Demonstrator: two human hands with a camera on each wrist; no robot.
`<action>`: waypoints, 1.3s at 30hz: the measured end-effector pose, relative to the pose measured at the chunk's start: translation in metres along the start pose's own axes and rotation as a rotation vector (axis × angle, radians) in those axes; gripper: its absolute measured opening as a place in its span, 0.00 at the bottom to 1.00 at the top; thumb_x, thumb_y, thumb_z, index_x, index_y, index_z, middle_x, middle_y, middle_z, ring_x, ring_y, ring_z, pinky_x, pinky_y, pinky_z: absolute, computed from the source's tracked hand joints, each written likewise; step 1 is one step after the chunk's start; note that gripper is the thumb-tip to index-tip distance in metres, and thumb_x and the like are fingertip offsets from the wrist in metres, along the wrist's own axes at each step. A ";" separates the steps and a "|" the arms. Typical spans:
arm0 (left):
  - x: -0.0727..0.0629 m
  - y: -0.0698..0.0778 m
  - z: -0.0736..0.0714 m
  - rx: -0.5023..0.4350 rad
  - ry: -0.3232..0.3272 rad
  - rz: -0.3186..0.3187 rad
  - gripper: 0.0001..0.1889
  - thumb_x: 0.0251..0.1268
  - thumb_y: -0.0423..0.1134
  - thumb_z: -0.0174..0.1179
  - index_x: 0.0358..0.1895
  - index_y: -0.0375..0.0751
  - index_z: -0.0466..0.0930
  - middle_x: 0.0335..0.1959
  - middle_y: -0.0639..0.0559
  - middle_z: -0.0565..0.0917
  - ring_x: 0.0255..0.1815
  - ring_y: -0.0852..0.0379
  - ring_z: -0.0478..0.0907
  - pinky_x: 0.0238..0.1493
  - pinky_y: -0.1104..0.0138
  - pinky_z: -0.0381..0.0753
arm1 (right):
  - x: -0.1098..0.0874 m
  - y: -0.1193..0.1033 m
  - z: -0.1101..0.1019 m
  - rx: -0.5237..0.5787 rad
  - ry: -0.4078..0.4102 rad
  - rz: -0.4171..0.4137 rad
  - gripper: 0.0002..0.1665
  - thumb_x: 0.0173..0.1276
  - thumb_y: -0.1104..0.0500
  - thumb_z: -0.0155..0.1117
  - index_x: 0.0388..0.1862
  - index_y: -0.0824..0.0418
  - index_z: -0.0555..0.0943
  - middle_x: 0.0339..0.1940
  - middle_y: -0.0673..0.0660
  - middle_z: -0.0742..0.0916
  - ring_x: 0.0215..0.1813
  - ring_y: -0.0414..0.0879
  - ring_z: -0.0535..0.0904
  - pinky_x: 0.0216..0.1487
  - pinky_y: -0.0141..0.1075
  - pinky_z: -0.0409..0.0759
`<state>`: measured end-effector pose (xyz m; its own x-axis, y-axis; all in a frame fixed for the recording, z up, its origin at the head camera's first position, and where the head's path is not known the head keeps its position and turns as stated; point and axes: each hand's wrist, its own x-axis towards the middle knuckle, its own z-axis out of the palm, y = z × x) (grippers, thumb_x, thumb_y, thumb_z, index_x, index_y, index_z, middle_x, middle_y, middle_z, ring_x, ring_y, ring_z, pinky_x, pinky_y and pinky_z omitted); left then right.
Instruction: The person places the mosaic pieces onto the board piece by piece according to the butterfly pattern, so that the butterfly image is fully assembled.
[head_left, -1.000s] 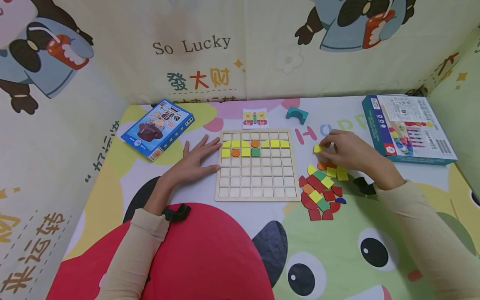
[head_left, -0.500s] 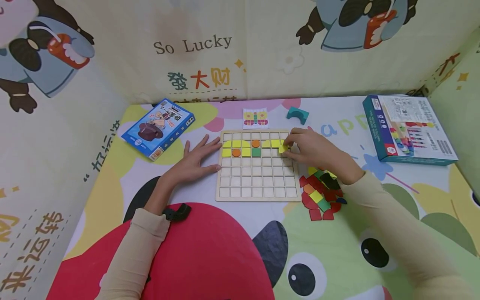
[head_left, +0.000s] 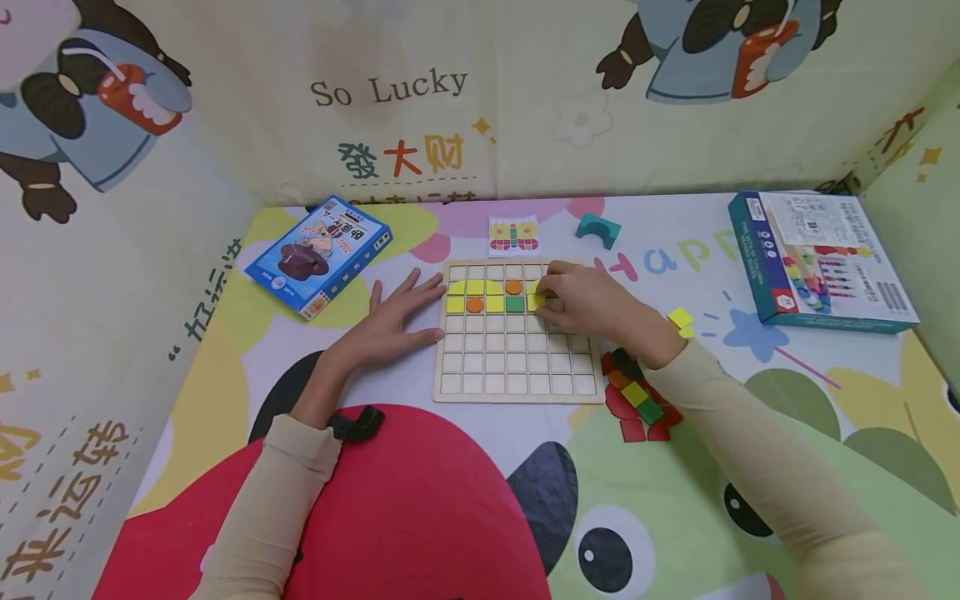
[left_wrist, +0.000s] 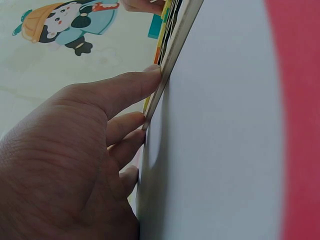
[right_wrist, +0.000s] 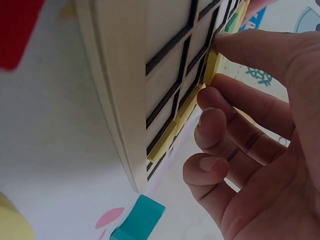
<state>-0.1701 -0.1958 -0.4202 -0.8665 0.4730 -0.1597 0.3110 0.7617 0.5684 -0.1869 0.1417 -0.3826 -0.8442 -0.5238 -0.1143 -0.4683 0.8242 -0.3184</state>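
A wooden grid board (head_left: 497, 362) lies on the table, its two upper rows partly filled with yellow, orange and green tiles. My left hand (head_left: 393, 323) rests at the board's left edge with fingers spread; in the left wrist view, thumb and fingertips of the left hand (left_wrist: 75, 145) touch that edge. Over the board's upper right part, my right hand (head_left: 596, 304) pinches a yellow square tile (head_left: 533, 302) just right of the green tile (head_left: 514, 304). The right wrist view shows this yellow tile (right_wrist: 211, 66) between thumb and index finger at the board. My right hand hides the rightmost cells.
Loose red, green, yellow and orange tiles (head_left: 633, 430) lie right of the board, partly under my right forearm. Behind the board are a butterfly pattern card (head_left: 513, 237) and a teal arch block (head_left: 598, 229). A blue box (head_left: 318, 257) stands back left, a teal-sided box (head_left: 825, 258) back right.
My right hand has carried a yellow tile from the loose tiles leftward to the board, then further left along the second row to the green tile. My left hand has stayed in place.
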 end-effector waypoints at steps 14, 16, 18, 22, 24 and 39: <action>0.001 0.002 0.000 0.000 -0.004 -0.006 0.43 0.70 0.58 0.66 0.85 0.57 0.59 0.89 0.58 0.53 0.93 0.48 0.32 0.82 0.31 0.16 | -0.002 -0.001 0.002 -0.008 0.020 -0.007 0.27 0.67 0.49 0.79 0.60 0.60 0.88 0.55 0.59 0.87 0.55 0.52 0.84 0.54 0.43 0.91; 0.001 0.002 0.000 -0.003 -0.004 -0.008 0.43 0.70 0.58 0.66 0.85 0.57 0.59 0.89 0.58 0.54 0.93 0.48 0.33 0.82 0.31 0.16 | -0.002 -0.001 0.002 -0.008 0.019 -0.003 0.26 0.67 0.49 0.79 0.60 0.60 0.89 0.56 0.59 0.87 0.56 0.52 0.84 0.54 0.43 0.91; 0.001 0.002 0.001 -0.004 -0.004 -0.008 0.43 0.70 0.58 0.66 0.85 0.57 0.59 0.89 0.57 0.54 0.93 0.48 0.33 0.82 0.31 0.16 | -0.003 0.000 0.002 -0.011 0.015 0.000 0.26 0.67 0.49 0.79 0.60 0.59 0.89 0.56 0.59 0.87 0.56 0.52 0.83 0.55 0.44 0.91; 0.002 0.002 0.002 0.000 -0.003 -0.006 0.43 0.70 0.58 0.66 0.85 0.57 0.59 0.89 0.58 0.54 0.93 0.48 0.33 0.82 0.31 0.16 | -0.007 0.005 -0.002 0.005 0.001 0.007 0.24 0.69 0.49 0.77 0.59 0.58 0.89 0.56 0.59 0.87 0.55 0.52 0.83 0.54 0.45 0.91; 0.002 0.001 0.002 0.003 -0.002 -0.006 0.43 0.71 0.58 0.66 0.85 0.57 0.59 0.89 0.58 0.53 0.93 0.48 0.33 0.81 0.31 0.16 | -0.012 0.009 -0.006 0.020 -0.003 0.017 0.22 0.70 0.48 0.76 0.58 0.58 0.89 0.56 0.59 0.88 0.55 0.52 0.83 0.53 0.45 0.90; 0.001 0.002 0.000 0.014 -0.006 -0.010 0.44 0.70 0.59 0.65 0.86 0.59 0.57 0.90 0.58 0.53 0.93 0.47 0.32 0.82 0.31 0.16 | -0.076 0.060 -0.034 0.050 0.033 0.009 0.19 0.69 0.53 0.77 0.55 0.60 0.89 0.44 0.56 0.90 0.33 0.43 0.76 0.34 0.31 0.79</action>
<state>-0.1705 -0.1941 -0.4195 -0.8674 0.4677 -0.1698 0.3076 0.7723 0.5558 -0.1598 0.2376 -0.3613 -0.8567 -0.5086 -0.0862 -0.4481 0.8165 -0.3642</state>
